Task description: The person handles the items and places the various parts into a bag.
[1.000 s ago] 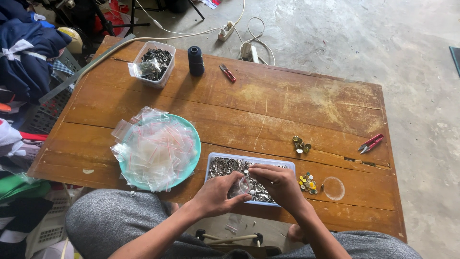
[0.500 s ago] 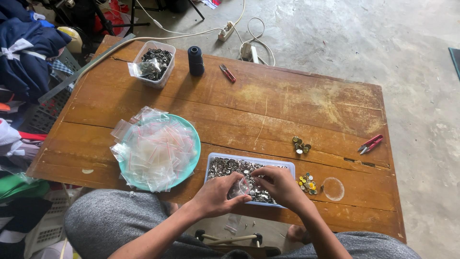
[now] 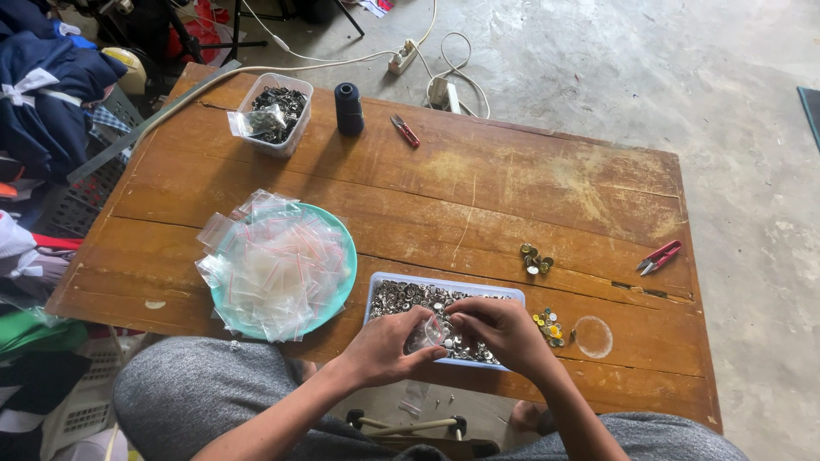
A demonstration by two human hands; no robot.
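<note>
Both hands meet over a blue tray [image 3: 381,283] of small silver metal pieces at the table's near edge. My left hand [image 3: 389,346] pinches a small clear plastic bag [image 3: 426,332], holding it over the tray. My right hand [image 3: 495,329] has its fingertips at the bag's mouth, closed on something too small to make out. To the left, a teal plate [image 3: 343,275] carries a heap of several empty clear zip bags [image 3: 272,265].
A wooden table [image 3: 478,188] bears a clear tub of dark parts [image 3: 274,113], a dark thread spool [image 3: 348,107], red snips [image 3: 406,131], a red cutter [image 3: 657,256], brass buttons [image 3: 535,259], coloured buttons [image 3: 548,326] and a clear lid [image 3: 592,336]. Clothes [image 3: 43,77] pile at left.
Both hands stay over the tray. The right hand's fingers have shifted slightly toward the bag's opening.
</note>
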